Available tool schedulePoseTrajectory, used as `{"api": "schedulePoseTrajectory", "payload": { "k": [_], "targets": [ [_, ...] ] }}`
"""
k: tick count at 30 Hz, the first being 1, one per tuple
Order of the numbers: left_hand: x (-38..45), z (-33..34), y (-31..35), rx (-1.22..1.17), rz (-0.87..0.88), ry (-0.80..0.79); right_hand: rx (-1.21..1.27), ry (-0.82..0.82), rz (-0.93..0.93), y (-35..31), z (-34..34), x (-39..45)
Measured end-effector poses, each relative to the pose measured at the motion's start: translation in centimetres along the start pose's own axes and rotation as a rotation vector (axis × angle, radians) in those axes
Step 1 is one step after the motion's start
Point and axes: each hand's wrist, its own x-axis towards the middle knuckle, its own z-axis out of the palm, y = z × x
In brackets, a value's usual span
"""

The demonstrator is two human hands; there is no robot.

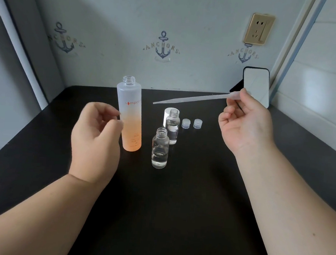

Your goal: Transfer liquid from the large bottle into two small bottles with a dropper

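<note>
Right hand (245, 124), grip pinched on long translucent plastic dropper (193, 98), held level above black tabletop (177, 207). Left hand (95, 140), grip loosely curled, empty, beside tall frosted orange-tinted uncapped bottle (131, 114). Two small clear open bottles (160, 148) just right.

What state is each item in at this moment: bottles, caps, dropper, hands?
Large bottle: upright, uncapped.
Near small bottle: upright, open, some clear liquid inside.
Far small bottle: upright, open, partly filled.
Two small caps: off, on table.
White cap: off, behind far bottle.
Dropper: held in air, roughly level.
Right hand: pinching dropper bulb.
Left hand: empty, beside large bottle.
</note>
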Motion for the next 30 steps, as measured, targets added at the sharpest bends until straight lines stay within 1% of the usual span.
{"api": "schedulePoseTrajectory", "payload": {
  "k": [2, 3, 6, 8, 10, 12, 18, 21, 30],
  "targets": [
    [0.5, 0.0, -0.3, 0.016, -0.038, 0.048, 0.005, -0.004, -0.007, 0.0, 0.0, 0.0],
    [0.8, 0.1, -0.6, 0.024, -0.059, 0.039, 0.007, -0.007, -0.011, 0.0, 0.0, 0.0],
    [1.3, 0.7, -1.6, 0.097, -0.153, -0.085, 0.032, -0.024, -0.013, 0.0, 0.0, 0.0],
    [1.3, 1.1, -2.2, 0.159, -0.178, -0.165, 0.049, -0.037, -0.012, 0.1, 0.1, 0.0],
    [1.3, 1.3, -2.5, 0.26, -0.153, -0.202, 0.065, -0.043, -0.014, 0.2, 0.1, 0.0],
    [1.4, 1.4, -2.6, 0.307, -0.135, -0.201, 0.082, -0.052, -0.02, 0.1, 0.2, 0.0],
    [1.2, 1.1, -2.2, 0.219, -0.106, -0.216, 0.108, -0.085, -0.023, 0.1, 0.3, -0.1],
    [1.1, 1.1, -2.1, 0.247, -0.065, -0.217, 0.118, -0.086, -0.027, 0.1, 0.4, -0.1],
    [1.0, 0.9, -1.9, 0.265, -0.044, -0.197, 0.077, -0.096, -0.052, 0.0, 0.3, 0.0]
  ]
}}
